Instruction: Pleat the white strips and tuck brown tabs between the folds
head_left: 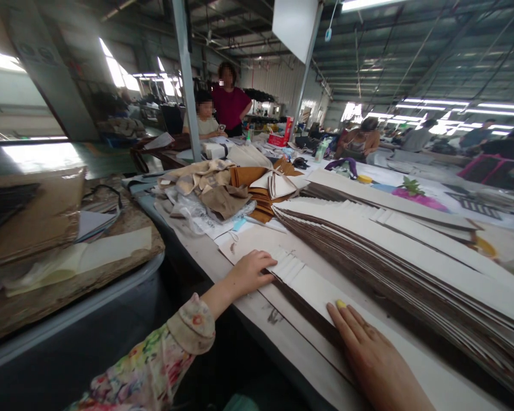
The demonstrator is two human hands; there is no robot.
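Note:
My left hand [247, 273] rests on the near end of a fanned row of long white strips [308, 285] with dark undersides, its fingers lying over the strip ends. My right hand [368, 348] lies flat, fingers stretched out, on the same white strips lower right. Neither hand grips anything. A floral sleeve [154, 365] covers my left forearm. The strips lie on a long work table [205, 251].
More long stacks of white and brown strips [411, 251] stretch to the right. A heap of tan and brown fabric pieces [223, 182] sits farther back. Worn cardboard [68, 251] lies on a side table at left. Two people [223, 108] stand behind; others work at right.

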